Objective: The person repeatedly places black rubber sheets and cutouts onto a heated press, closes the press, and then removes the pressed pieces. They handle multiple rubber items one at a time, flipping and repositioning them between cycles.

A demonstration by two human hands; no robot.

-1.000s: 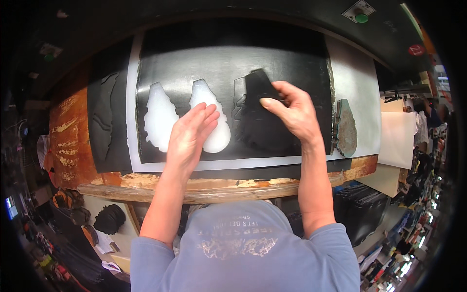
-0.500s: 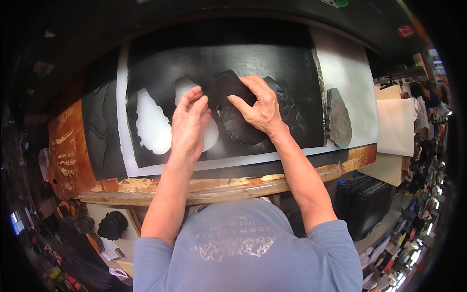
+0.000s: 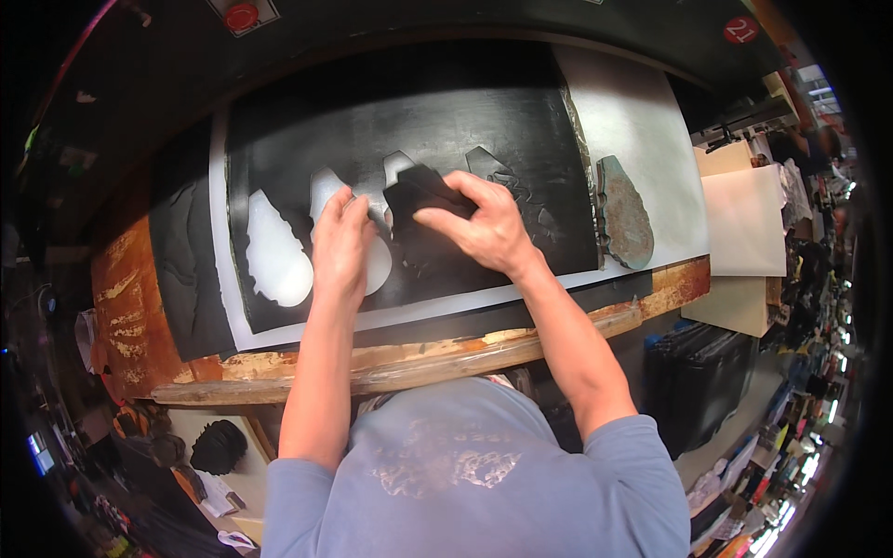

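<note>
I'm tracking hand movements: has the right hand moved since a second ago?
Yes. The right hand has moved to the person's left, farther from the grey-green teardrop-shaped piece.

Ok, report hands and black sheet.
Right hand gripping black cut piece. Left hand seemingly empty, partly hiding one teardrop opening. Black sheet over white backing.
</note>
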